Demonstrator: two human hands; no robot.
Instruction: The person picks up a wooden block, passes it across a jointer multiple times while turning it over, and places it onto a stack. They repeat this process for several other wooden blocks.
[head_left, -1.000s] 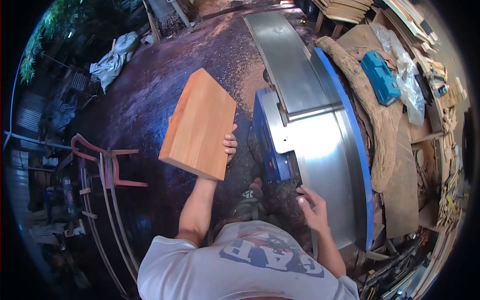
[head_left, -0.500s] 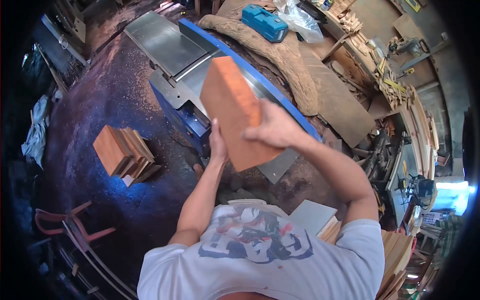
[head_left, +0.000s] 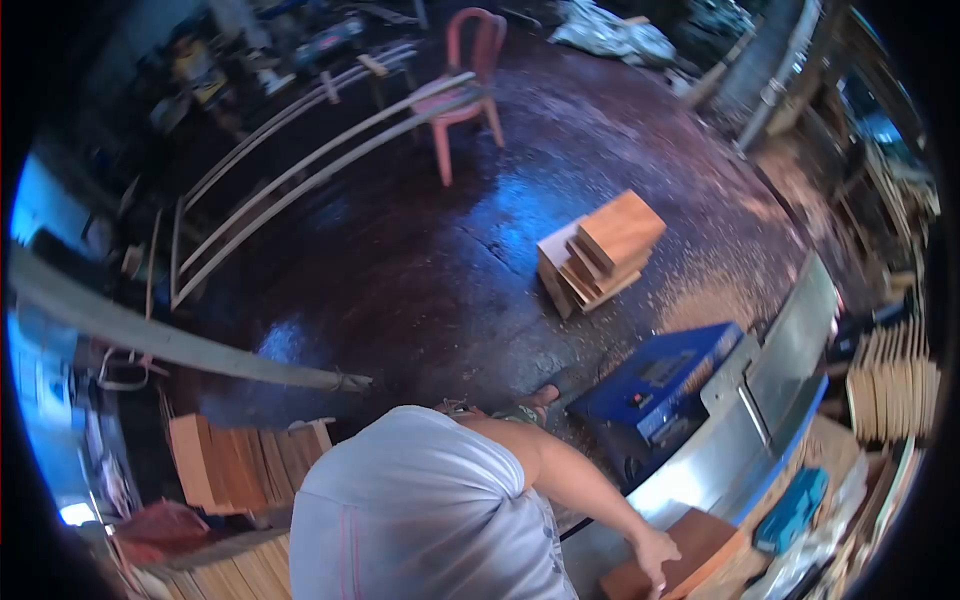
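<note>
My left hand (head_left: 655,556) rests on a thick reddish-brown wooden block (head_left: 697,548), its fingers spread over the wood. The block lies low on the right, over the metal bed (head_left: 690,480) of a blue jointer (head_left: 655,375). Part of the block is cut off by the bottom edge of the view. My right hand is out of sight. Beyond the machine, on the floor, stands a small stack of wooden blocks (head_left: 622,232).
A pink plastic chair (head_left: 465,105) and a long wooden frame (head_left: 290,185) stand on the dark floor. Sawdust (head_left: 705,300) lies near the jointer. More wood pieces (head_left: 240,465) are stacked at left. A teal case (head_left: 792,510) sits behind the machine's blue fence.
The view has swung to the left. The wooden block, held up in both hands before, is now down at the jointer bed. My right hand has left the view.
</note>
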